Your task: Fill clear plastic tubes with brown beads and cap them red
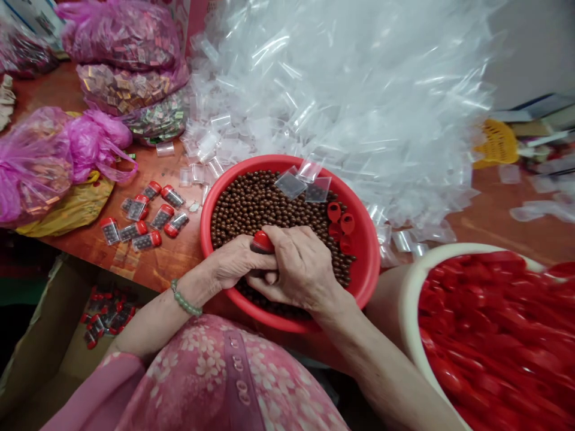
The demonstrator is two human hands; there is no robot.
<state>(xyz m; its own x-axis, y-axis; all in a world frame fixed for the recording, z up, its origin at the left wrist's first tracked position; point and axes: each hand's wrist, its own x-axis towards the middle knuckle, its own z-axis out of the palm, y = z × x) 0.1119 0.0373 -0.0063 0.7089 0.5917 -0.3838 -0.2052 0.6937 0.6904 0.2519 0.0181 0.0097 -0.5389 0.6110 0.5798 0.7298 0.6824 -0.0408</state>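
Over the near part of a red basin my two hands meet around a small container with a red cap. My left hand, below a green bead bracelet, wraps its lower part, which is mostly hidden. My right hand closes on it from the other side, fingers at the cap. Brown balls fill much of the basin. On them lie clear plastic sleeves and several red caps toward the right wall.
Filled red-capped containers lie left of the basin; more sit in a cardboard box below. Behind rises a heap of clear plastic pieces. A white bucket of red parts stands right. Pink bags and a yellow basket sit farther back.
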